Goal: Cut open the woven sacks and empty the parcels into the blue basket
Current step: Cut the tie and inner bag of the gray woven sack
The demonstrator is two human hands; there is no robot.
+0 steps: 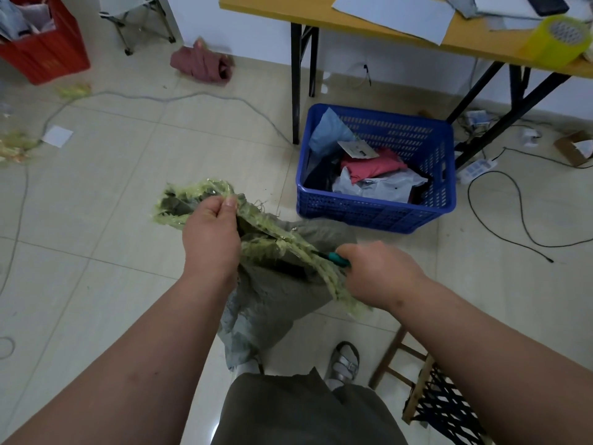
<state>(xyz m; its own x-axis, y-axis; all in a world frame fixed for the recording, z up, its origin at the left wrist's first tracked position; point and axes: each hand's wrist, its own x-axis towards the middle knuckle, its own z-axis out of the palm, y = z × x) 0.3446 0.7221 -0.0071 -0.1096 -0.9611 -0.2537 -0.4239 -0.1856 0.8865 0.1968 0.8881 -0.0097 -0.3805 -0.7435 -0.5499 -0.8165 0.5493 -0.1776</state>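
The sack point(279, 277) hangs between the hands, near the basket point(375, 216), its frayed mouth running from the left hand point(210, 234), which pinches the far end, to the right hand point(378, 274), which grips a teal-handled cutter point(337, 259) at the near end.

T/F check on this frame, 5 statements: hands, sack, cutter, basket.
1. The left hand grips the frayed green edge of the woven sack. True.
2. The right hand is empty. False: it holds a teal-handled cutter at the sack's edge.
3. The blue basket is empty. False: it already holds parcels.
4. The basket stands on the floor beside the yellow table. True.
5. The sack lies inside the basket. False: it is held up in front of the person, outside it.
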